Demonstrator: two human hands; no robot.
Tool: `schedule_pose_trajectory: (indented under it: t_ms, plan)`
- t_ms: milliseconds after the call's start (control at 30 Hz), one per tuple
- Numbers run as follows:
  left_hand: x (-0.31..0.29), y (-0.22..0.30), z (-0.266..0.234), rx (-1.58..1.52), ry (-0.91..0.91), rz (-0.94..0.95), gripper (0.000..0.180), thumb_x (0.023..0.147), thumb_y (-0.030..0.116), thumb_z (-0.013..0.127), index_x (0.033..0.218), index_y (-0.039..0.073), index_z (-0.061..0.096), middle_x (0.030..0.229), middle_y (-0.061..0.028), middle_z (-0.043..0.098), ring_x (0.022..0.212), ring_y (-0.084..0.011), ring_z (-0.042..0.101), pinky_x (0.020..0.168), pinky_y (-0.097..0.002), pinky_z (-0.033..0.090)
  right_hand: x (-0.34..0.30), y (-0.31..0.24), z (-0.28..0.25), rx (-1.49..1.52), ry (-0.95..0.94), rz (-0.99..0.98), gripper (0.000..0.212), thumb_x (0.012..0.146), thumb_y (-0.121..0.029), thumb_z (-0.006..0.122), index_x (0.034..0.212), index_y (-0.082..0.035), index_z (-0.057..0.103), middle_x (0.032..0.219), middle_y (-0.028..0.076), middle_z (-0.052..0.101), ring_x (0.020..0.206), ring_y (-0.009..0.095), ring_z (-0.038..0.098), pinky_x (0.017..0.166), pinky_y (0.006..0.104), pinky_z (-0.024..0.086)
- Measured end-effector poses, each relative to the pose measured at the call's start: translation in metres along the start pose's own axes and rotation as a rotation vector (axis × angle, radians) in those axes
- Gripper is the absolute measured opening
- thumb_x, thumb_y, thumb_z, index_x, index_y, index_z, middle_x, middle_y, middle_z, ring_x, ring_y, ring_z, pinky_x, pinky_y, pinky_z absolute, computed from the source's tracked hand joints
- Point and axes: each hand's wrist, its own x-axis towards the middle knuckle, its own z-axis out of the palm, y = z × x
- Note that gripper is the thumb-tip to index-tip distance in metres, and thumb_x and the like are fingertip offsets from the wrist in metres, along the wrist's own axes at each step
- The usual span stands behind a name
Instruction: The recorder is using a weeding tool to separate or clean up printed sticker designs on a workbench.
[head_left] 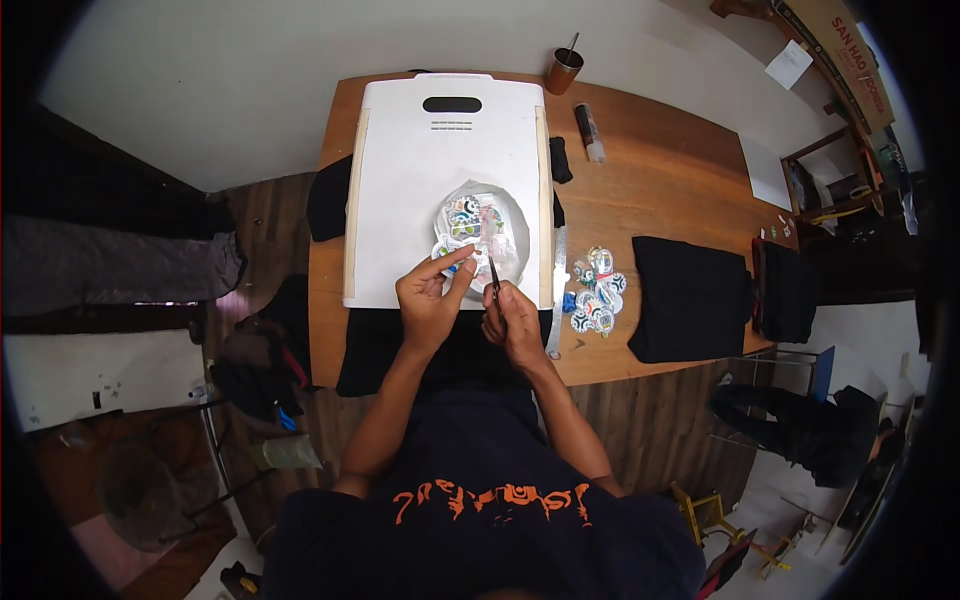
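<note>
Nearest the camera came the person's dark navy T-shirt with orange lettering across the chest (480, 500), and from it both bare forearms reached out to the near edge of the brown wooden table (680, 180); the left hand (428, 300) had its thumb and forefinger pinched on a small round printed sticker (462, 262) at the near rim of a clear, glossy plastic sheet piled with colourful stickers (480, 228); the right hand (512, 322) was closed around a thin dark pointed tool, seemingly tweezers (493, 276), whose tip stood just beside that sticker; the pile lay on a broad white rectangular board with a dark slot handle at its far end (450, 130), smooth and matt, resting over black cloth (330, 200); to the right of the board, near the table's near edge, sat a small cluster of round stickers in white, blue and green (597, 292), apparently ones already sorted out, so the work looked partly done, with much of the pile left on the sheet; further right lay a folded black fabric square (690, 298), soft and flat; at the far side stood a copper-coloured metal cup with a straw (563, 70) and a black-and-white cylindrical marker-like tube (589, 132) lying on the wood.
</note>
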Motion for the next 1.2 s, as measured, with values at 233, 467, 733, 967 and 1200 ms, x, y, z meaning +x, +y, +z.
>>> schedule_pose_trajectory:
  t_ms: [233,467,733,967,1200]
  plan:
    - [0.0000,-0.0003,0.0006,0.008,-0.013,0.002,0.024,0.086,-0.008,0.067,0.111,-0.009,0.068,0.103,-0.0134,0.067,0.097,-0.0147,0.063,0.086,-0.0245,0.049,0.0013,-0.0019,-0.0017,-0.018,-0.016,0.021,0.035,0.106,-0.036,0.037,0.094,-0.006,0.050,0.056,-0.006,0.030,0.044,0.004,0.024,0.043,0.0223,0.021]
    - [-0.0003,0.0002,0.0009,-0.002,-0.024,0.006,0.025,0.087,-0.008,0.067,0.111,-0.009,0.067,0.103,-0.0131,0.066,0.098,-0.0147,0.062,0.086,-0.0245,0.049,0.0013,-0.0030,-0.0010,-0.019,-0.019,0.019,0.036,0.106,-0.036,0.037,0.093,-0.005,0.049,0.055,-0.006,0.030,0.043,0.004,0.024,0.043,0.0224,0.021]
    - [-0.0014,0.0018,0.0014,0.002,-0.028,0.003,0.025,0.087,-0.008,0.067,0.112,-0.009,0.067,0.103,-0.0129,0.066,0.098,-0.0147,0.062,0.086,-0.0245,0.049,-0.0002,-0.0034,-0.0020,-0.010,-0.008,0.035,0.035,0.106,-0.036,0.038,0.093,-0.006,0.049,0.055,-0.006,0.029,0.043,0.004,0.023,0.043,0.0225,0.021]
    - [-0.0009,-0.0008,0.0009,-0.008,-0.044,0.011,0.025,0.087,-0.007,0.067,0.112,-0.009,0.067,0.105,-0.0137,0.066,0.100,-0.0154,0.062,0.088,-0.0255,0.049,0.0000,-0.0044,-0.0024,-0.018,-0.006,0.041,0.035,0.106,-0.036,0.038,0.092,-0.006,0.049,0.055,-0.006,0.029,0.044,0.004,0.023,0.043,0.0226,0.020]
    - [-0.0012,0.0009,0.0024,-0.007,-0.048,0.003,0.025,0.087,-0.007,0.067,0.113,-0.009,0.067,0.106,-0.0138,0.067,0.099,-0.0150,0.062,0.088,-0.0255,0.049,-0.0001,-0.0035,-0.0049,-0.015,-0.016,0.036,0.035,0.106,-0.036,0.038,0.092,-0.006,0.049,0.055,-0.006,0.029,0.043,0.004,0.024,0.043,0.0227,0.021]
